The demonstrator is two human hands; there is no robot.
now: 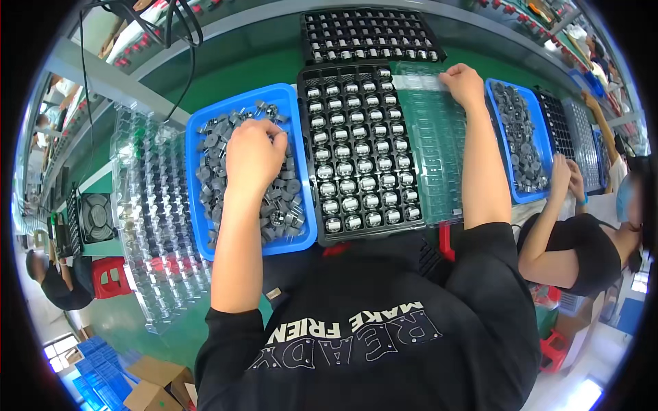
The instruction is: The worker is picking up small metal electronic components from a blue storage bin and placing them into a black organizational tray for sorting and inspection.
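Observation:
My left hand (254,156) is over the blue bin (306,198) of small grey cylindrical parts (277,218). Its fingers curl down among the parts, and whatever they grip is hidden. To the right, my right hand (465,86) is at the far right corner of a clear plastic blister tray (433,147). Thumb and fingertips come together there; whether they pinch the tray's edge or a small piece does not show. Between the hands lies a black tray (322,236) with rows of round silver-and-white parts in its pockets; a few far pockets hold none.
Beyond the black tray lies a second filled black tray (370,34). Clear blister trays (161,205) stand left of the bin. On the right are another blue bin (546,195) of grey parts and a co-worker's hands (567,175). A metal post (103,79) rises at the left.

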